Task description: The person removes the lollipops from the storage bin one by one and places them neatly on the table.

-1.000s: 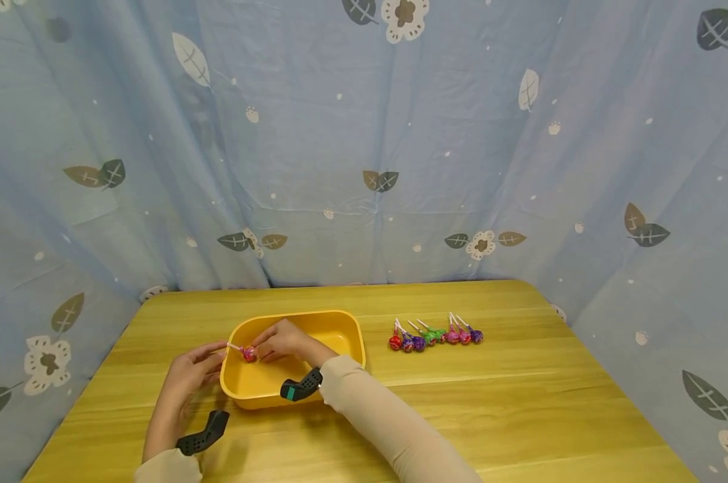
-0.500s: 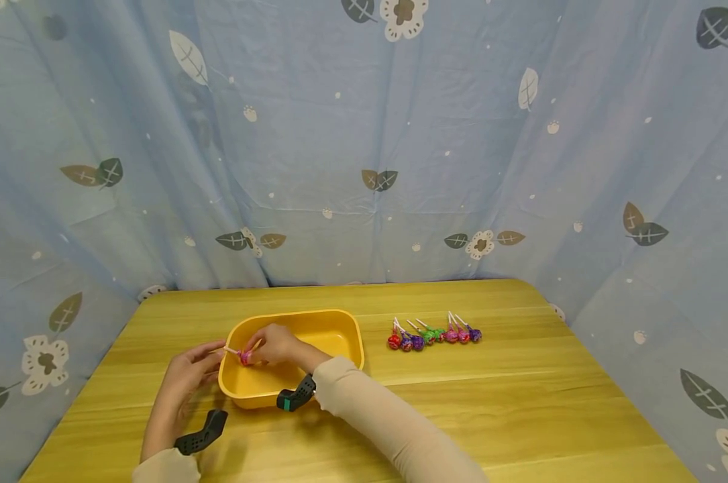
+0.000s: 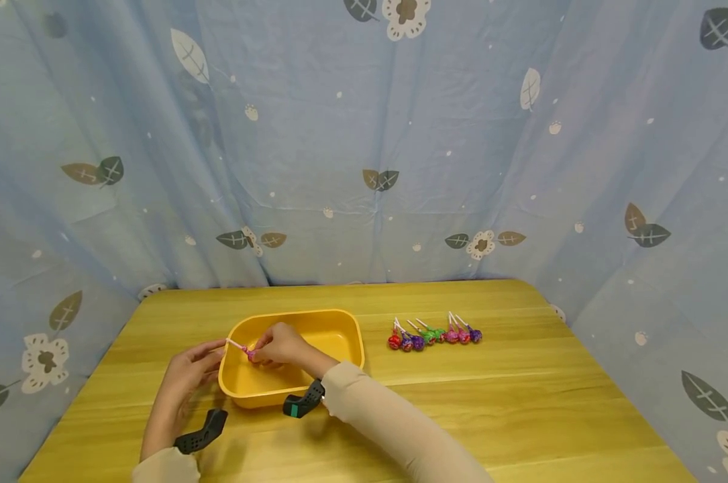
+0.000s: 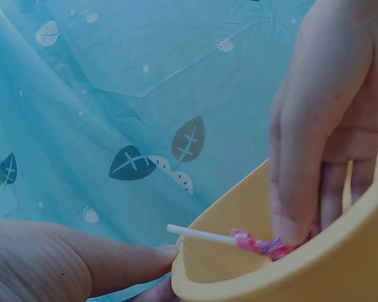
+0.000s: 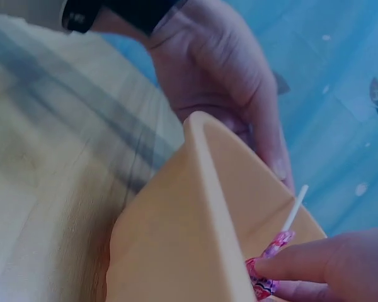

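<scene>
A yellow plastic bin [image 3: 351, 335] stands on the wooden table. Inside its left end, my right hand [image 3: 285, 345] pinches a pink-wrapped lollipop [image 3: 251, 353] by its candy head. The white stick [image 4: 205, 235] points left and rests on or just over the rim, as the left wrist view shows. My left hand [image 3: 185, 376] is at the bin's left end, outside the wall, its fingers fairly straight and the fingertips touching the rim. In the right wrist view, the lollipop's head [image 5: 263, 286] is partly covered by the right fingers.
Right of the bin lies a row of several lollipops: red [image 3: 394, 341], purple [image 3: 417, 343], green [image 3: 429, 338], pink [image 3: 463, 337] and another purple one [image 3: 475, 335]. A blue patterned curtain [image 3: 351, 134] hangs behind the table [image 3: 490, 402].
My right hand shifted left and down with the lollipop, then slightly back right. Its fingers now cover more of the candy head. My left hand stays at the bin's left end.
</scene>
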Tool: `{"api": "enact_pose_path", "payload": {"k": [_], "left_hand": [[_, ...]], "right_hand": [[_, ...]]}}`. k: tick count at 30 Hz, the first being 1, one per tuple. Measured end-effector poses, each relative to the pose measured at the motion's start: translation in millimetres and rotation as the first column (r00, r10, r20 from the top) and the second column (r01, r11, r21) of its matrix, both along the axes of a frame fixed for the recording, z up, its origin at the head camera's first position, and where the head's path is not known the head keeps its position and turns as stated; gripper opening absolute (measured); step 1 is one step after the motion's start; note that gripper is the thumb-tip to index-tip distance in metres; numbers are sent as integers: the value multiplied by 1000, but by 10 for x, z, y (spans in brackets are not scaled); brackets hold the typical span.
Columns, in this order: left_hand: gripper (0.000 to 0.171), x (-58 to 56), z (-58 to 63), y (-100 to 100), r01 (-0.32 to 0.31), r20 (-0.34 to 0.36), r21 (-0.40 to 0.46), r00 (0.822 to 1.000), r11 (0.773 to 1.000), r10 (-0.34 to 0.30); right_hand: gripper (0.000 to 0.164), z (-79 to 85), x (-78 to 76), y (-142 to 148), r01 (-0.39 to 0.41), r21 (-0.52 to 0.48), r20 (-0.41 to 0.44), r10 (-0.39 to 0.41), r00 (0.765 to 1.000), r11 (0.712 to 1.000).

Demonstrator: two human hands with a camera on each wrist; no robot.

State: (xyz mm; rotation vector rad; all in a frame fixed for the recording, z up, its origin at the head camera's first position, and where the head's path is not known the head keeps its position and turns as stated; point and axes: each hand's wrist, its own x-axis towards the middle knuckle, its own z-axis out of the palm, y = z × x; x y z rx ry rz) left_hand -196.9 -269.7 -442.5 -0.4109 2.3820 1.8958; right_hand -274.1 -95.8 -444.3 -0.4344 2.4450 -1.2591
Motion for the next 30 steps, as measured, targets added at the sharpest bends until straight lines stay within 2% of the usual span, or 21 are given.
{"api": "enact_pose_path", "payload": {"k": [9,15,19,30], "left_hand": [[56,1,23,-9,11,-14,0,1000,1000,-11],[56,8,20,-12,13,-12,1,1000,1000,-13],[57,10,9,-11,15,-9,6,1000,1000,-15],[55,-9,5,-22,16,-13,9,1000,1000,-16]], "right_hand": [[7,85,14,304,24,-137,62,-16,998,990],[8,85,-6,486,10,-158,23,-6,1000,987],[8,91,-7,594,19,-180,29,-14,999,984],[9,183,34,827,27,-200,-42,-36,998,979]]}}
